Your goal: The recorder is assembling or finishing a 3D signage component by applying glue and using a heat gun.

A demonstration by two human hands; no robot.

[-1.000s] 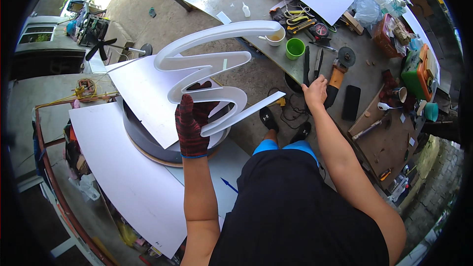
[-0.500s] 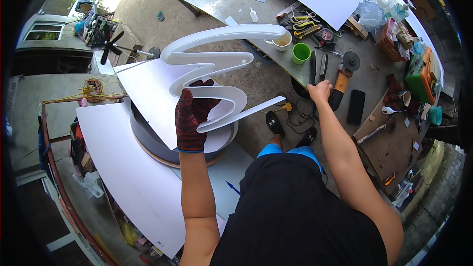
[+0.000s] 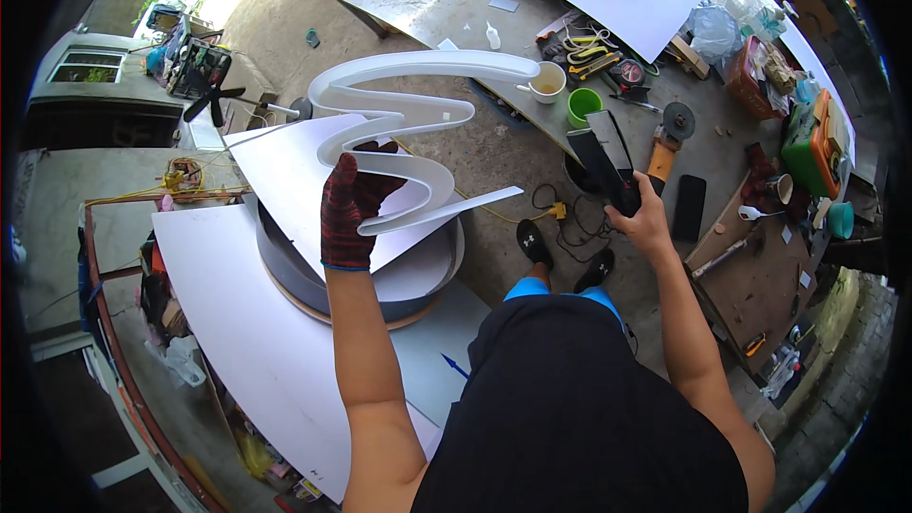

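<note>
While the white, snaking, flat-walled strip (image 3: 408,117) is held up over a flat white sheet (image 3: 285,161), the left hand (image 3: 356,209), in a dark-red-and-black striped glove (image 3: 347,245), grasps its lower bends; the bare right hand (image 3: 646,220) grips a black, two-armed tool (image 3: 600,166), arms parted, near an orange-and-black angle grinder (image 3: 661,161)

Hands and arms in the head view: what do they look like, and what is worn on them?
The left hand wears a dark red and black striped glove with a blue edge at the wrist. The right hand has no glove. No sleeve shows on either arm, and the top is black.
</note>
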